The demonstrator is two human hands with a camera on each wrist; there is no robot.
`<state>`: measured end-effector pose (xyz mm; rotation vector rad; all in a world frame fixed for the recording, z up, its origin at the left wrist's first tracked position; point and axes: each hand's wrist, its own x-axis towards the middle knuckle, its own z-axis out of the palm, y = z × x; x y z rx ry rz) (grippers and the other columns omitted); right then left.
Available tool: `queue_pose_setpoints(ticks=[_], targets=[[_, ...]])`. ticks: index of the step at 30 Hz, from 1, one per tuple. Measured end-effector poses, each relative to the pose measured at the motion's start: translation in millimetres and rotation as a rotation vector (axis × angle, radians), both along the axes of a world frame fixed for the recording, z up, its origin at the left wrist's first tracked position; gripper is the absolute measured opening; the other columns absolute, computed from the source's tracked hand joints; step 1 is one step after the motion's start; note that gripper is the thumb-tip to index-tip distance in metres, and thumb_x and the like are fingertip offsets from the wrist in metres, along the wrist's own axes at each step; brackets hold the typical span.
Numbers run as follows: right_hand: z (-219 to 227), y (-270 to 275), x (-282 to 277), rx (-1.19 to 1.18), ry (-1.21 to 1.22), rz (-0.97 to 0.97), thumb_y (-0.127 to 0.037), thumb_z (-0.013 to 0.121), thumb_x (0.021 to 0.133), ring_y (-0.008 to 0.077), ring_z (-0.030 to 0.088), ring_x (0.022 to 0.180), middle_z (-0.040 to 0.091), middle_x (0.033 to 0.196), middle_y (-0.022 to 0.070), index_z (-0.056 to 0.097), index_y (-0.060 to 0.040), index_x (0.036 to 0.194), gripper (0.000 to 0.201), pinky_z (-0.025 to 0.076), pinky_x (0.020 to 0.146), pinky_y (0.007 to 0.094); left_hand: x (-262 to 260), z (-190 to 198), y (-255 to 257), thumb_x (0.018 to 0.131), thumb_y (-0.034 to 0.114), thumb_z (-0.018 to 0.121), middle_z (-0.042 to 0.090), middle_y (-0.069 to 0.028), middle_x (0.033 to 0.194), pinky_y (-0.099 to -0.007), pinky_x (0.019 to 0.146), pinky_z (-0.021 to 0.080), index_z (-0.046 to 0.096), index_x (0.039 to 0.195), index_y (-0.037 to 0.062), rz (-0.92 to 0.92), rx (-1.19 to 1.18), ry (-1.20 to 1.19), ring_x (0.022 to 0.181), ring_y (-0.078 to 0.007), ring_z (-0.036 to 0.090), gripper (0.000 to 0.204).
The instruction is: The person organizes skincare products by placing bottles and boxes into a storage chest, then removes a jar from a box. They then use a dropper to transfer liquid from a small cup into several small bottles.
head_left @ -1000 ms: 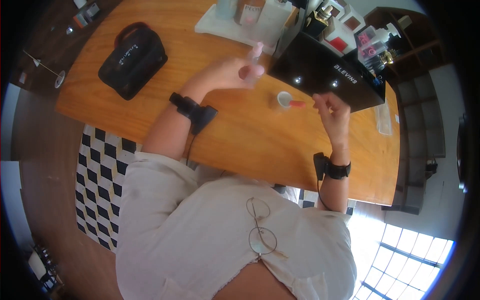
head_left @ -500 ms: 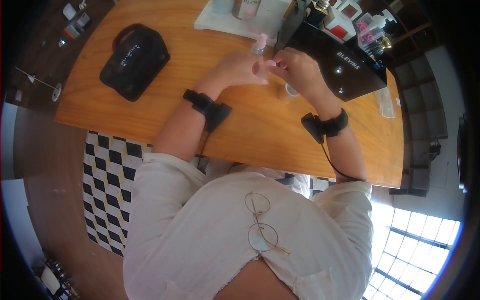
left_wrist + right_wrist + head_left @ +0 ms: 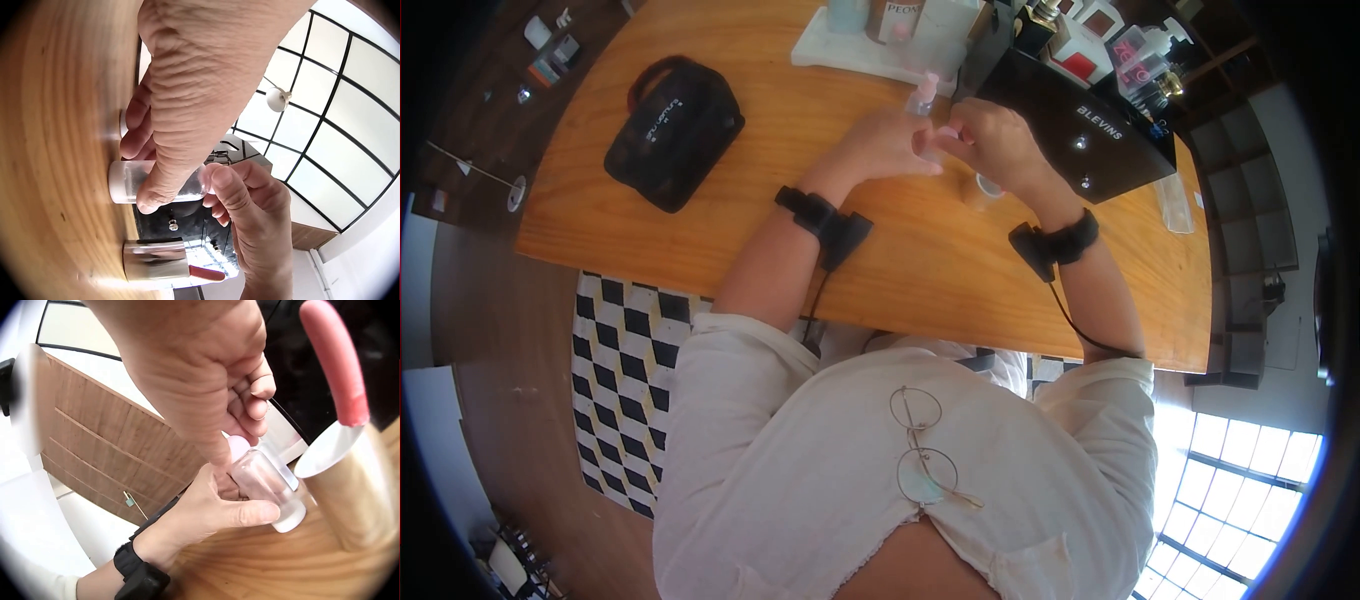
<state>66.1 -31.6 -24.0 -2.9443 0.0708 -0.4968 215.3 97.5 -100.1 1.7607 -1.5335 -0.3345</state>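
Upright on the table, a small clear bottle (image 3: 130, 180) is held between the thumb and fingers of my left hand (image 3: 885, 143). At its pink top (image 3: 237, 449), my right hand (image 3: 1000, 145) pinches with thumb and fingers. The hands nearly meet in the head view and cover most of this bottle. Just beyond them is another bottle with a pink pump top (image 3: 927, 88). Beside the bottle in my hands stands a metallic cup (image 3: 353, 494) with a pink-red handle (image 3: 337, 362) sticking out; in the head view my right hand partly hides the cup.
A black case (image 3: 672, 135) lies at the left. Bottles stand on a white tray (image 3: 820, 50) at the back. To the right is a black BLEVINS box (image 3: 1060, 125) topped with cosmetics, with a clear plastic piece (image 3: 1175, 205) beside it.
My right hand has moved left from beside the cup to the bottle's pink top. My left hand has kept hold of the bottle. Over the last half second both hands have barely shifted.
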Motion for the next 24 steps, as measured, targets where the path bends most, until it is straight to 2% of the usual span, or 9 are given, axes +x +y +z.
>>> queue_pose_setpoints(ticks=[6, 9, 12, 13, 15, 16, 19, 24], targets=[[-3, -6, -1, -0.014, -0.046, 0.100, -0.021, 0.079, 0.078, 0.0311, 0.066, 0.081, 0.067, 0.086, 0.0102, 0.066, -0.0050, 0.091, 0.024, 0.055, 0.071, 0.0410, -2, 4, 2, 0.069, 0.031, 0.086, 0.069, -0.0052, 0.073, -0.0297, 0.064, 0.051, 0.063, 0.077, 0.0054, 0.022, 0.023, 0.019, 0.069, -0.0170, 0.067, 0.035], [-4, -10, 0, -0.038, -0.043, 0.132, -0.021, 0.079, 0.079, 0.0317, 0.066, 0.083, 0.067, 0.089, 0.0113, 0.065, -0.0057, 0.095, 0.026, 0.055, 0.073, 0.0416, -3, 5, 2, 0.069, 0.034, 0.084, 0.067, -0.0093, 0.075, -0.0384, 0.068, 0.050, 0.063, 0.076, 0.0094, 0.027, 0.062, 0.060, 0.075, -0.0280, 0.065, 0.033], [-4, -13, 0, -0.056, -0.023, 0.152, -0.021, 0.078, 0.080, 0.0325, 0.066, 0.087, 0.066, 0.092, 0.0125, 0.065, -0.0063, 0.098, 0.027, 0.055, 0.077, 0.0425, -3, 1, 0, 0.069, 0.033, 0.084, 0.067, -0.0092, 0.075, -0.0381, 0.068, 0.050, 0.063, 0.076, 0.0092, 0.033, 0.051, 0.069, 0.075, -0.0279, 0.065, 0.033], [-4, -14, 0, -0.062, -0.015, 0.159, -0.021, 0.078, 0.080, 0.0328, 0.065, 0.088, 0.066, 0.093, 0.0129, 0.065, -0.0065, 0.099, 0.027, 0.054, 0.078, 0.0428, -3, 1, -1, 0.069, 0.032, 0.085, 0.068, -0.0081, 0.074, -0.0351, 0.067, 0.050, 0.064, 0.077, 0.0075, 0.026, 0.034, 0.058, 0.073, -0.0242, 0.066, 0.033], [-9, -18, 2, -0.065, -0.096, 0.232, -0.018, 0.074, 0.083, 0.0320, 0.063, 0.081, 0.062, 0.088, 0.0114, 0.063, -0.0056, 0.094, 0.020, 0.052, 0.072, 0.0414, -3, 0, -1, 0.069, 0.029, 0.087, 0.069, -0.0061, 0.072, -0.0291, 0.065, 0.051, 0.065, 0.079, 0.0042, 0.014, 0.000, 0.035, 0.069, -0.0168, 0.067, 0.034], [-10, -19, 2, -0.067, -0.137, 0.269, -0.017, 0.073, 0.084, 0.0316, 0.061, 0.078, 0.060, 0.085, 0.0106, 0.063, -0.0052, 0.092, 0.018, 0.051, 0.069, 0.0407, -2, -1, -2, 0.069, 0.028, 0.087, 0.069, -0.0060, 0.072, -0.0289, 0.065, 0.051, 0.065, 0.079, 0.0042, 0.008, -0.007, 0.047, 0.068, -0.0166, 0.067, 0.034], [-9, -20, 2, -0.060, -0.120, 0.285, -0.016, 0.072, 0.084, 0.0317, 0.062, 0.082, 0.061, 0.087, 0.0113, 0.063, -0.0048, 0.093, 0.017, 0.051, 0.072, 0.0408, -2, -1, -2, 0.069, 0.025, 0.087, 0.069, -0.0056, 0.072, -0.0286, 0.065, 0.051, 0.065, 0.079, 0.0041, -0.012, -0.022, 0.080, 0.068, -0.0160, 0.066, 0.032], [4, -21, -4, -0.024, 0.022, 0.315, -0.016, 0.072, 0.085, 0.0307, 0.063, 0.087, 0.064, 0.094, 0.0100, 0.064, -0.0065, 0.095, 0.016, 0.051, 0.076, 0.0404, -1, -2, -4, 0.070, 0.022, 0.087, 0.069, -0.0051, 0.073, -0.0282, 0.065, 0.051, 0.065, 0.079, 0.0041, -0.071, -0.049, 0.102, 0.068, -0.0155, 0.065, 0.030]])
